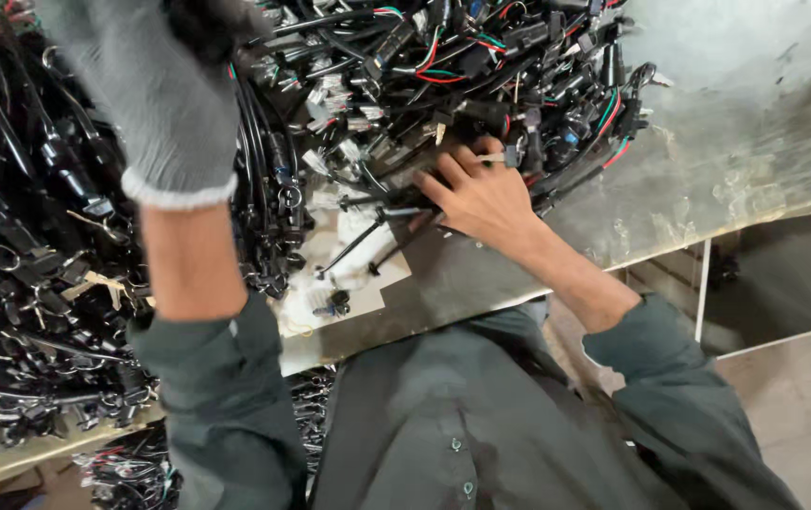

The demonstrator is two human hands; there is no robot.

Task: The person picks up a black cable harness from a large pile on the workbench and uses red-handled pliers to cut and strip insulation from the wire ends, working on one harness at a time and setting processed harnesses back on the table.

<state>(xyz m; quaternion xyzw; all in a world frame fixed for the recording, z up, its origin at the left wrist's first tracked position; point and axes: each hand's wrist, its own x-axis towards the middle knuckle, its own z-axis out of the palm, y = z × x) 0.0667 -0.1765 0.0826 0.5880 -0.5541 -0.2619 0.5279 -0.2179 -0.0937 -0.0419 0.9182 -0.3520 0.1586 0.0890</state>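
Observation:
My left hand wears a grey knit glove and is raised close to the camera, its fingers closed on a dark bundle of wiring at the top edge. My bare right hand rests on the metal table, fingers pushed into the edge of a big heap of black wire harnesses with red, green and white leads and grey connectors. A thin black cable runs out from under its fingers. Whether the right hand grips any wire is hidden by the heap.
A second mass of black harnesses fills the left side and spills over the table's front edge. A white pad with a small black connector lies near the front edge. Bare floor is at right.

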